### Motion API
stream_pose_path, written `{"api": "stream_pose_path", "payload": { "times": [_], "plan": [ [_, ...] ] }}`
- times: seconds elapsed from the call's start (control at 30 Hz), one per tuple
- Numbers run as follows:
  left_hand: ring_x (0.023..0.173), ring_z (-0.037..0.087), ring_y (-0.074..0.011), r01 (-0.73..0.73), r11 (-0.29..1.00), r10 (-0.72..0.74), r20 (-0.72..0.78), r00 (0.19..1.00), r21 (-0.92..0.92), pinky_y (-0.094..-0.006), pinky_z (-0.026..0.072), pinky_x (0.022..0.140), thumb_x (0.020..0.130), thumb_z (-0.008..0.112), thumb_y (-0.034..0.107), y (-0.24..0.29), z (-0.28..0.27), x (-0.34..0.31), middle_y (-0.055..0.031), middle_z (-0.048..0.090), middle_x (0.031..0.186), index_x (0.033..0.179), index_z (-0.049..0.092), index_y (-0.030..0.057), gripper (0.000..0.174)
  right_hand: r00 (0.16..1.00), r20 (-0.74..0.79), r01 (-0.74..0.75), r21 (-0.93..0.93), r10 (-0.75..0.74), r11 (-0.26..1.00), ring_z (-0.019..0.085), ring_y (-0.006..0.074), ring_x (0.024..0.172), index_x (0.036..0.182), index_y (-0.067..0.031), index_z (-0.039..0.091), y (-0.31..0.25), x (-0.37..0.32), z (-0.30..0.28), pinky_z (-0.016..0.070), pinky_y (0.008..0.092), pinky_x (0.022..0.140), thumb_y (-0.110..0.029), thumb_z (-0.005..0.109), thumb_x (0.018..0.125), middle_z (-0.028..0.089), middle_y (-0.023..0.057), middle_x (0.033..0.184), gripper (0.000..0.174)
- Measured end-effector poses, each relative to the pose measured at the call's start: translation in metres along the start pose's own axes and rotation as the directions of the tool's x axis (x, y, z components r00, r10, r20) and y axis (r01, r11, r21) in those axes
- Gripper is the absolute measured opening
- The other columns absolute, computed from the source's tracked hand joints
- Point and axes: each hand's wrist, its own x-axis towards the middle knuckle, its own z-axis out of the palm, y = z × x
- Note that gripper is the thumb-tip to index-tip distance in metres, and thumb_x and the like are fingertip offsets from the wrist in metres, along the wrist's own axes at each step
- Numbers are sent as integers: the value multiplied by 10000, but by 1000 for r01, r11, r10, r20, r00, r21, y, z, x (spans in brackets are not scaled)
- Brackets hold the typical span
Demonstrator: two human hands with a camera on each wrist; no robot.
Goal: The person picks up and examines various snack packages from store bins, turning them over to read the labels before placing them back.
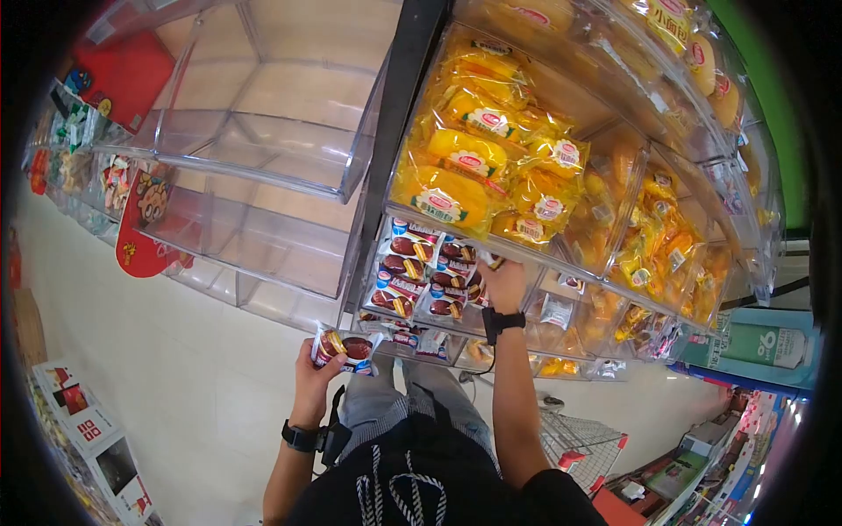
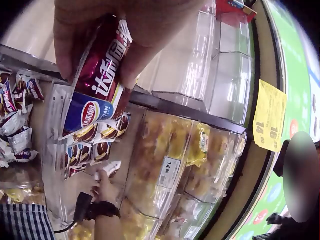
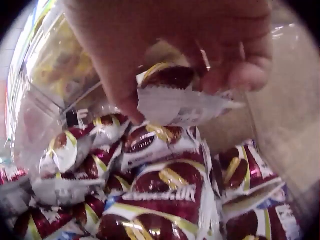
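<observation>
In the head view my left hand [image 1: 310,379] grips a wrapped chocolate-coated cake [image 1: 358,349] in front of the shelf, thumb over its near side. The left wrist view shows the maroon and blue side of that packet [image 2: 97,82] below the fingers. My right hand [image 1: 506,285] is inside a clear bin, at its right side. Its thumb and fingers pinch another wrapped chocolate cake [image 3: 175,102], whose pale underside and crimped edge show in the right wrist view. Rows of the same packets [image 3: 160,185] lie beneath that hand.
Bagged yellow breads [image 1: 465,158] fill the bin above. Clear acrylic bins [image 1: 263,167] stand to the left, with a red sign [image 1: 153,250] on their edge. More orange packets [image 1: 658,254] lie at right. A wire shopping cart [image 1: 583,443] stands on the floor at right.
</observation>
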Motion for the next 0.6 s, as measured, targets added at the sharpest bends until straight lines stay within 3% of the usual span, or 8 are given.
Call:
{"api": "stream_pose_path", "payload": {
  "times": [0.03,0.07,0.13,0.17,0.37,0.47,0.6],
  "plan": [
    [766,534,-107,-3,1000,3,3,1000,-1,-238,458,691,719,594,19,0,2,-1,-55,542,851,940,448,7,265,986,53,-151,-145,160,978,573,315,714,960,29,517,-10,1,-15,456,392,627,-377,652,605,574,195,812,556],
    [764,533,-106,5,1000,-5,-3,1000,-4,-236,457,691,720,593,20,1,4,-2,-55,542,851,940,448,8,264,986,49,-151,-144,159,978,573,315,714,960,29,517,-11,0,-13,456,392,627,-377,652,605,574,195,812,556],
    [761,532,-105,13,1000,-13,-6,1000,-4,-234,455,691,721,592,21,0,6,-4,-55,542,852,940,448,8,263,981,-129,-175,-246,147,953,508,335,857,995,2,489,-8,-4,-5,435,392,713,-337,700,561,500,197,1007,590],
    [756,530,-104,18,1000,-18,-7,1000,10,-231,453,684,720,594,24,-2,6,-3,-53,541,849,940,448,10,265,941,94,-259,-416,325,872,500,327,911,1067,3,426,-2,2,6,450,367,734,-344,694,575,468,210,1039,659],
    [742,525,-99,-1,999,3,-52,999,45,-222,445,659,715,603,33,-2,6,-6,-49,540,838,945,448,11,278,864,161,-380,-413,477,828,496,287,972,1110,17,363,8,12,43,446,341,790,-357,680,606,471,201,1055,703],
    [741,525,-99,7,999,-3,-80,997,48,-222,444,659,715,603,31,-8,0,-7,-50,540,840,948,448,10,281,896,177,-292,-454,406,842,496,279,974,1087,16,394,13,11,45,451,346,779,-338,687,606,480,189,1057,665],
    [742,527,-103,29,999,-27,-90,996,26,-225,448,669,713,600,17,-8,1,-10,-54,543,846,951,449,10,282,868,229,-294,-476,440,829,492,294,974,1051,12,433,17,14,41,448,360,781,-302,678,611,497,182,1036,594]
  ]
}}
